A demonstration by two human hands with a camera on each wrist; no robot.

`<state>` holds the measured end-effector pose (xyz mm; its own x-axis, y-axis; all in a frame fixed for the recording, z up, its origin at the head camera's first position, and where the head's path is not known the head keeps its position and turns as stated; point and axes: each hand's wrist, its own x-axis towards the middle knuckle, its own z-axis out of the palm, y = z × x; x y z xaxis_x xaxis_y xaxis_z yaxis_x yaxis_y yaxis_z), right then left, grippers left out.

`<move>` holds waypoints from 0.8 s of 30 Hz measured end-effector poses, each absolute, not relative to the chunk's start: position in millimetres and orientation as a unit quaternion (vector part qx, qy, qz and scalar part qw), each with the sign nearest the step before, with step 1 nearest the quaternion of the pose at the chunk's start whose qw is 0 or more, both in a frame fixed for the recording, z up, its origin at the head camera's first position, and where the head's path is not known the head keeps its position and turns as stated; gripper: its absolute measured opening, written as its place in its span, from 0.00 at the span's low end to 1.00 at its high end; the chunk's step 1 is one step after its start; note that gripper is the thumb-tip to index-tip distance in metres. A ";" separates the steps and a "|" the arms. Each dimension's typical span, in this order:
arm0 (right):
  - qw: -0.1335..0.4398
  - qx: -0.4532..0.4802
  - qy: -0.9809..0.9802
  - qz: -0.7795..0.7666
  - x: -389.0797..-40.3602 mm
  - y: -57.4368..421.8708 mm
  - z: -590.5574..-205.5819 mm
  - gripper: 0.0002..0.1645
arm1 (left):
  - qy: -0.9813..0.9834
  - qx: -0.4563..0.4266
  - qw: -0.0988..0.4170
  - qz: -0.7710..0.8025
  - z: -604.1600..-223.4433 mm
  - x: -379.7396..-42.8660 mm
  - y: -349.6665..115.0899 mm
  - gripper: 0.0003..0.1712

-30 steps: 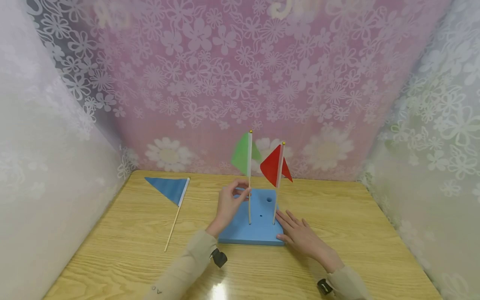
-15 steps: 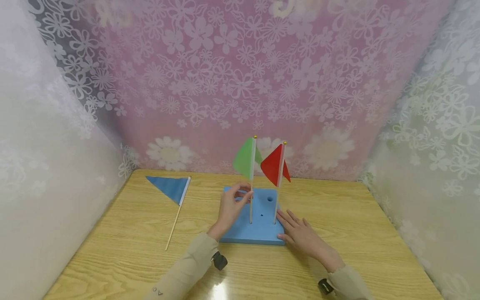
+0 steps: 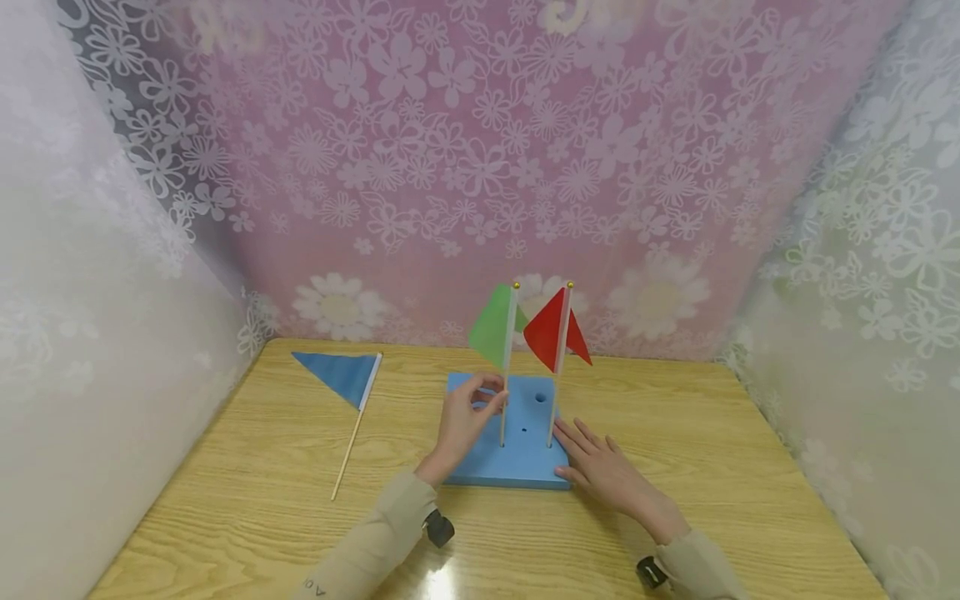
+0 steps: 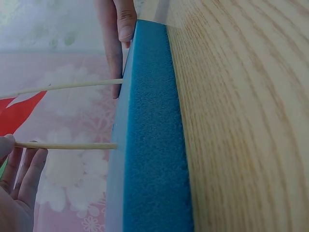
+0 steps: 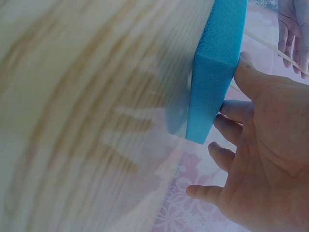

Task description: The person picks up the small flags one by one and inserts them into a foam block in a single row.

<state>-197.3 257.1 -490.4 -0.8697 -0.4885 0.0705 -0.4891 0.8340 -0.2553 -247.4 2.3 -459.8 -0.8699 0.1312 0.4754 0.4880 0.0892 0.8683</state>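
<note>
My left hand (image 3: 459, 423) pinches the wooden stick of a green pennant flag (image 3: 491, 329) between thumb and fingers. The stick stands nearly upright, its lower end in a hole of the blue foam block (image 3: 517, 469). To its right, a red pennant flag (image 3: 545, 332) stands in another hole, leaning slightly right. My right hand (image 3: 609, 477) lies against the block's right side with fingers extended; in the right wrist view its thumb touches the foam block (image 5: 212, 72). In the left wrist view the green flag's stick (image 4: 67, 145) meets the block's face.
A blue pennant flag (image 3: 343, 380) on a stick lies on the wooden table (image 3: 690, 433) to the left. The block has a larger round hole (image 3: 540, 398) at back right and a small hole (image 3: 524, 430) between the flags. Flowered cloth (image 3: 465, 167) hangs behind.
The green flag has sunk lower in its hole and its top has tilted a little right, my left hand keeping its pinch. My right hand stays at the block's side.
</note>
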 end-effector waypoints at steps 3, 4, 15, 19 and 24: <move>-0.001 0.255 -0.958 0.130 -197.2 256.9 -489.6 0.39 | -0.732 -0.209 0.138 -0.633 -472.3 -255.1 3.7 0.10; -0.002 0.254 -0.959 0.129 -197.3 256.8 -489.4 0.39 | -0.733 -0.209 0.137 -0.633 -475.0 -256.6 3.7 0.10; -0.001 0.252 -0.960 0.126 -196.5 255.9 -487.0 0.39 | -0.752 -0.200 0.139 -0.613 -478.9 -259.0 3.6 0.07; -0.001 0.251 -0.960 0.125 -196.6 256.0 -487.8 0.39 | -0.766 -0.193 0.134 -0.598 -478.8 -260.1 4.3 0.07; 0.000 0.253 -0.960 0.124 -196.7 256.2 -488.2 0.39 | -0.768 -0.191 0.132 -0.597 -479.6 -261.0 4.7 0.07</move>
<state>-196.7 256.2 -488.2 -0.8724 -0.4847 0.0635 -0.4848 0.8414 -0.2386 -261.0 4.7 -479.6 -0.8927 0.1355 0.4299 0.4500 0.2148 0.8668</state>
